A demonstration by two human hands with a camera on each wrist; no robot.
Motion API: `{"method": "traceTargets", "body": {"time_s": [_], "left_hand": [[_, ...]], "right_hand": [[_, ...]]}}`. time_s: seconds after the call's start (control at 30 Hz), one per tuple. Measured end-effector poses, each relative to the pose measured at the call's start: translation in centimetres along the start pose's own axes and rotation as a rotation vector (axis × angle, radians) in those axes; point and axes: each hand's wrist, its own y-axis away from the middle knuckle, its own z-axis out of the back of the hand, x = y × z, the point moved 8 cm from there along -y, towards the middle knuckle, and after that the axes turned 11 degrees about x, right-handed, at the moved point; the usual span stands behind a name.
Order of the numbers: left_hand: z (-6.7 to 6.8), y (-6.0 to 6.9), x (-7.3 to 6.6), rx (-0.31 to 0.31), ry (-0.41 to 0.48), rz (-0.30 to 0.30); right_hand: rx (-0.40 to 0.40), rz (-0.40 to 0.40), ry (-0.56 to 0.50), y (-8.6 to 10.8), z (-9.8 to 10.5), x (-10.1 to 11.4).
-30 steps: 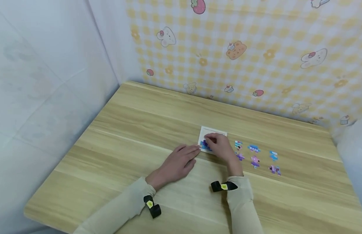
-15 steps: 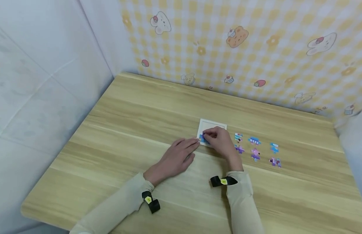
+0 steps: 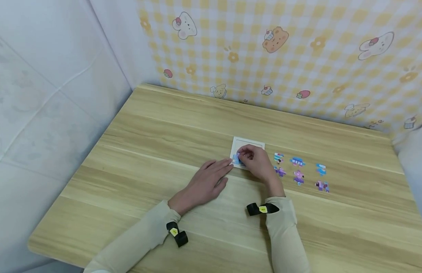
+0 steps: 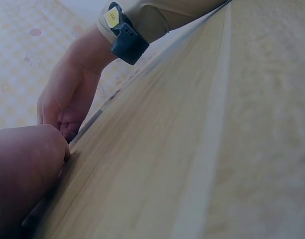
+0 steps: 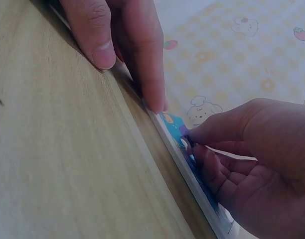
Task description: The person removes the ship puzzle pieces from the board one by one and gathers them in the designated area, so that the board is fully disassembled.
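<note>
A white-rimmed puzzle tray [image 3: 233, 145] lies on the table, with blue pieces along its lower left part. Over that part my right hand [image 3: 260, 163] pinches a small purple jigsaw piece [image 5: 185, 131] between thumb and forefinger. From the right wrist view I cannot tell whether the piece is fully seated; the fingers partly cover it. My left hand [image 3: 208, 182] lies with fingers extended, its fingertips touching the tray's lower left corner. In the left wrist view, the right hand [image 4: 73, 92] bends down at the tray, mostly hidden behind the left hand.
Right of the tray, several loose jigsaw pieces lie in two rows, among them a blue piece [image 3: 297, 162], a pink and purple piece [image 3: 298, 177] and a dark-and-pink piece [image 3: 322, 185]. A patterned curtain [image 3: 275, 68] hangs behind the wooden table [image 3: 156, 125].
The head view has tilted, so the scene sits higher in the picture. My right fingers shift slightly over the tray's lower left part. The left hand stays at the corner.
</note>
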Motion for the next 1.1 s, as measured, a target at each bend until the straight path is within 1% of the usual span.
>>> {"method": "traceTargets", "body": {"time_s": [0.27,0.5,0.53,0.6,0.73,0.77,0.8,1.1], "left_hand": [[-0.1,0.0,0.0,0.002,0.015,0.000],[0.0,0.0,-0.1,-0.005,0.019,-0.007],[0.0,0.0,-0.1,-0.004,0.022,-0.007],[0.0,0.0,0.0,0.000,0.025,-0.004],[-0.2,0.0,0.0,0.008,0.028,0.004],[-0.2,0.0,0.0,0.008,0.029,0.007],[-0.2,0.0,0.0,0.008,0.028,0.009],[-0.4,0.1,-0.4,0.015,0.025,0.019]], "right_hand": [[0.019,0.016,-0.060,0.1,0.1,-0.2],[0.029,0.003,-0.125,0.3,0.2,-0.6],[0.034,0.004,-0.133,0.5,0.3,-0.2],[0.038,0.010,-0.149,0.5,0.3,-0.2],[0.047,0.014,-0.140,0.6,0.5,-0.4],[0.045,0.016,-0.137,0.4,0.4,-1.0],[0.045,0.016,-0.132,0.5,0.5,-1.0],[0.049,0.029,-0.152,0.8,0.4,-1.1]]}}
